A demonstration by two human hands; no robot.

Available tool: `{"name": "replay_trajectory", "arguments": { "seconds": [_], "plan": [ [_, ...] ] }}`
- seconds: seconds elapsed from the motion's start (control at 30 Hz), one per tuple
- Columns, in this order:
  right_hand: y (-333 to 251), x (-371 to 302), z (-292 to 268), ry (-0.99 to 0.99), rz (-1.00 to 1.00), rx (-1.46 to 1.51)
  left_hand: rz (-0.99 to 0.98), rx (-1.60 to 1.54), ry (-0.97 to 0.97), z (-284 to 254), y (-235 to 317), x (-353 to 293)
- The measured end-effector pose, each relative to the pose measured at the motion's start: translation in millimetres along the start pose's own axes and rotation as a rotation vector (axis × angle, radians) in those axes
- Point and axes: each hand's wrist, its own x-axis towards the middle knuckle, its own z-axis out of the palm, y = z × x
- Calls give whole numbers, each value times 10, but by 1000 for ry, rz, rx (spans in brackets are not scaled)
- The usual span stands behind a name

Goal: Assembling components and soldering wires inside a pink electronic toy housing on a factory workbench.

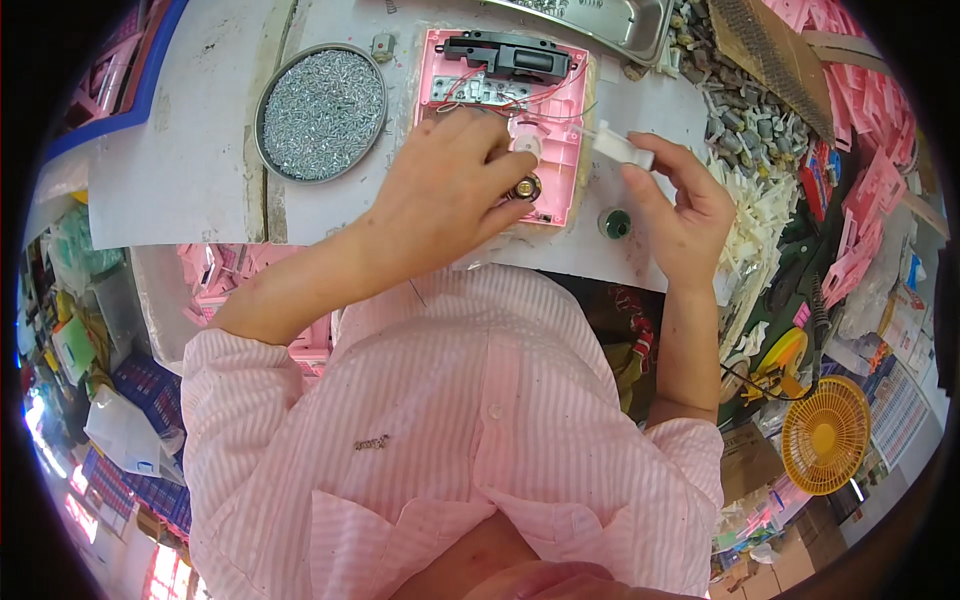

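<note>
White paper covers the bench [190, 170], crowded with parts. On it the left hand [450, 185] presses down on a pink plastic housing [562, 120], fingers curled around a small round metal piece [525, 187]. Just beside it, the right hand [685, 200] pinches a small white bottle [622, 148]. A round tin of screws [322, 112] sits left of the housing, a green cap [615, 223] near the right hand.

I see bright, even overhead light on the white worktop [180, 150], with soft shadows. Fisheye bending curves its edges, and the dark rim shows magenta fringing and blur.
</note>
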Motion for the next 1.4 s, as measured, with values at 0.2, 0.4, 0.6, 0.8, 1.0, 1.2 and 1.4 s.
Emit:
{"name": "replay_trajectory", "arguments": {
  "seconds": [0.2,0.4,0.6,0.8,1.0,1.2,1.4],
  "plan": [
    [-129,221,78,-156,-400,-459,14,-27,26,15,4,-153],
    [-70,272,196,-198,-498,-521,53,-77,37,20,-60,-186],
    [-11,306,210,-233,-516,-418,76,-76,40,33,-71,-210],
    [100,301,346,-232,-402,-280,111,-51,-22,-8,-65,-183],
    [-130,343,303,-343,-424,-502,120,71,-61,-25,-46,-149],
    [157,694,-130,-52,35,-646,117,108,-66,-10,-37,-123],
    [310,970,4,-90,113,-1188,112,71,-65,-20,-22,-112]
  ]
}}
